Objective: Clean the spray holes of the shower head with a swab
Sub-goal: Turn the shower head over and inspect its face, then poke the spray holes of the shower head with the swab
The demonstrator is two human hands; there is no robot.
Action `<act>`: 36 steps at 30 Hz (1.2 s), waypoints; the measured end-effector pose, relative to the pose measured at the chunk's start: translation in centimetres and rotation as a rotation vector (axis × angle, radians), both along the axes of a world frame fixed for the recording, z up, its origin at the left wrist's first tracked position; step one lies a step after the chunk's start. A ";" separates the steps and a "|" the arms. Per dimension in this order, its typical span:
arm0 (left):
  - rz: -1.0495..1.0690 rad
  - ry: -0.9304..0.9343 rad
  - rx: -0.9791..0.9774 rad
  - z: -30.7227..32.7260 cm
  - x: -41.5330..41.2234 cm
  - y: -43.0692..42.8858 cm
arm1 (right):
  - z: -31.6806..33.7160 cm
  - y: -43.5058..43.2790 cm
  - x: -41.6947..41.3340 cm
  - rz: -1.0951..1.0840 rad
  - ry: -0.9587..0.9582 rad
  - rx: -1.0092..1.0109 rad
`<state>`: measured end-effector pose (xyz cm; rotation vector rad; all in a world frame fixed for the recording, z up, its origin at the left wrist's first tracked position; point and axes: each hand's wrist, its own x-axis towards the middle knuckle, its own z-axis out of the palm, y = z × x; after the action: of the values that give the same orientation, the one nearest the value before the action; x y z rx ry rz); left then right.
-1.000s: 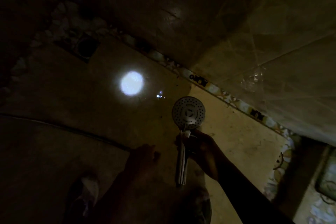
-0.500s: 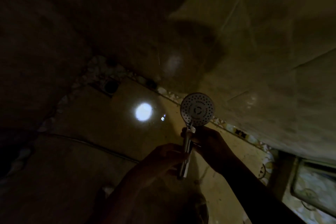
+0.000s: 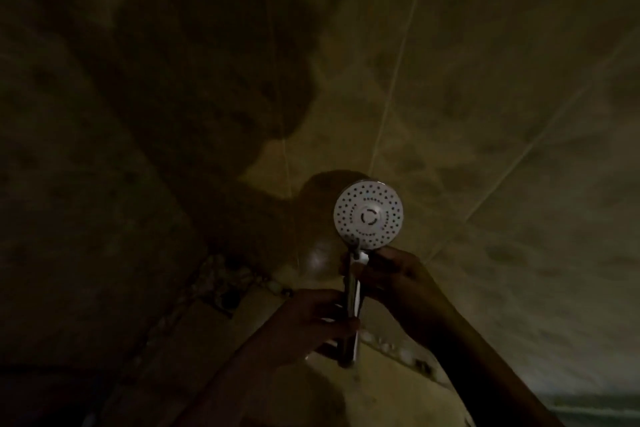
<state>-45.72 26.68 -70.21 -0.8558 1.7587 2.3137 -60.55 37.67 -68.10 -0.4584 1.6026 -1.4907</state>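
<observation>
The scene is very dim. A handheld shower head (image 3: 368,214) is held upright in the lower middle of the view, its round white spray face turned toward the camera. Rings of small dark spray holes surround a central disc on that face. Below the face, the chrome handle (image 3: 351,291) runs straight down between the two hands.

The left hand (image 3: 313,322) comes in from the lower left, and its fingers (image 3: 332,310) are curled closed around the lower part of the handle, grasping it. The right hand (image 3: 398,282) comes in from the lower right and sits higher, just under the spray face. Its fingers (image 3: 375,258) are bunched close at the neck of the handle, touching it beside a small white part there. Whether that white part is a swab or a piece of the shower head cannot be told in this light, so it is unclear what, if anything, the right fingers pinch.

Behind the shower head is a tiled wall (image 3: 485,97) with pale grout lines, and a broad shadow (image 3: 207,80) falls across its left half. A patterned tile border (image 3: 398,352) runs along the foot of the wall, next to the hands.
</observation>
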 end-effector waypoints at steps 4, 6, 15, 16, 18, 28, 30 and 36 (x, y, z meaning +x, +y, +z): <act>-0.019 0.111 -0.113 10.2 -0.5 0.3 | 10.8 0.5 -0.2 -0.008 0.096 -0.106; -0.032 0.150 -0.167 14.8 -0.5 0.4 | 15.9 0.7 0.1 -0.001 0.157 -0.136; 0.039 0.304 -0.324 33.0 2.6 0.4 | 35.2 0.6 3.4 0.024 0.321 -0.324; 0.046 0.324 -0.347 34.9 3.2 0.2 | 37.0 0.4 4.0 0.025 0.328 -0.371; 0.069 0.366 -0.402 38.3 4.8 -0.3 | 40.2 -0.1 5.4 0.085 0.353 -0.431; 0.208 0.499 -0.665 48.1 15.5 -5.2 | 50.6 -5.9 15.0 0.270 0.470 -0.653; 0.273 0.504 -0.686 49.0 17.9 -6.7 | 51.8 -7.9 17.0 0.313 0.434 -0.664; 0.379 0.498 -0.686 50.6 24.3 -11.4 | 53.1 -15.4 22.5 0.382 0.476 -0.626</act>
<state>-21.43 15.23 -19.57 -0.7756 2.9365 2.2778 -38.05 22.22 -15.02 -1.4762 1.2431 -1.6299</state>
